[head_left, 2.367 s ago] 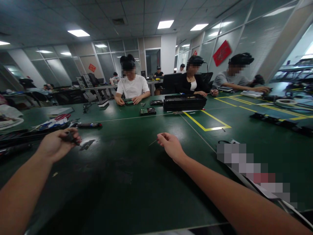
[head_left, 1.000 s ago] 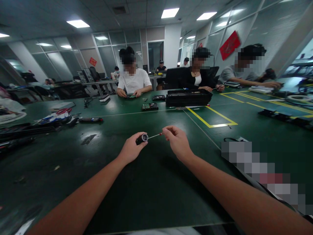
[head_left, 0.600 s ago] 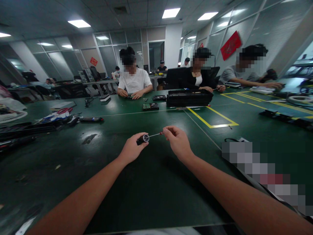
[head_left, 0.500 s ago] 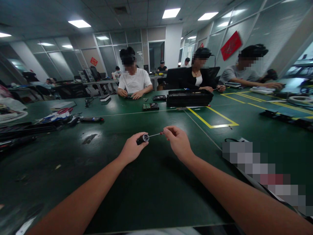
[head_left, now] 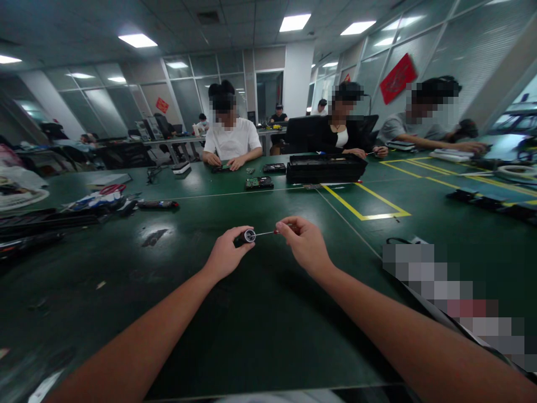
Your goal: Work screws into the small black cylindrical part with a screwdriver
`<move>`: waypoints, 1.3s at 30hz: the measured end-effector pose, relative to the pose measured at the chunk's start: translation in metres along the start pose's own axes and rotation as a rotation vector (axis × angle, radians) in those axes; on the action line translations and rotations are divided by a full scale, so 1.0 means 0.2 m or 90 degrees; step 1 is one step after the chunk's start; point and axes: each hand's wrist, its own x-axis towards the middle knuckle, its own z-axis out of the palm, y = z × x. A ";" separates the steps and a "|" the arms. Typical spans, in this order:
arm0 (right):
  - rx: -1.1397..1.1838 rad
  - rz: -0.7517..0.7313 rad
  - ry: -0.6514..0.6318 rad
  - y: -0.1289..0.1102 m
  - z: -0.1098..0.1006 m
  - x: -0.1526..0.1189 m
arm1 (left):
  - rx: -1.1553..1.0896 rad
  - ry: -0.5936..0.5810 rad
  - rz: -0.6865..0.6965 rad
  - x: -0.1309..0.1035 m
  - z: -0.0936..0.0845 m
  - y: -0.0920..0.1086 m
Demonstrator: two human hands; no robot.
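Observation:
Between thumb and fingers, my left hand (head_left: 226, 252) grips a short dark cylinder (head_left: 249, 235) with a pale ring at its end, which faces right. My right hand (head_left: 304, 240) is closed round the red handle of a screwdriver (head_left: 265, 233). Its thin metal shaft points left, and the tip reaches the ringed end of the cylinder. Whether the tip sits on a screw is too small to make out. Both hands are raised above the green table (head_left: 268, 330).
A long black housing (head_left: 326, 169) and a green circuit board part (head_left: 259, 183) lie ahead. At left are a dark pen-shaped tool (head_left: 158, 205) and red-handled tools (head_left: 113, 189). Yellow tape (head_left: 369, 215) marks the table at right. Several people sit across it.
My right hand's fingers have shifted slightly on the screwdriver handle, and the shaft lies a bit more level. The left hand and cylinder stay nearly in place.

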 end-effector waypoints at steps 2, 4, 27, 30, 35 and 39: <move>-0.011 0.020 0.016 0.00 0.00 0.00 | 0.001 0.000 0.004 0.00 0.00 0.00; -0.021 0.034 0.029 -0.01 0.00 0.00 | 0.002 -0.002 0.005 0.00 0.00 0.00; -0.106 -0.124 -0.034 -0.01 -0.01 -0.03 | 0.023 -0.008 0.050 -0.01 -0.01 0.01; -0.128 -0.115 -0.051 -0.02 -0.01 -0.02 | 0.025 -0.006 0.050 -0.01 -0.01 0.01; -0.184 -0.130 -0.054 -0.03 -0.01 -0.01 | 0.032 -0.003 0.059 -0.01 -0.01 0.01; -0.167 -0.132 -0.078 -0.03 -0.01 -0.03 | 0.056 -0.009 0.054 -0.01 -0.02 0.02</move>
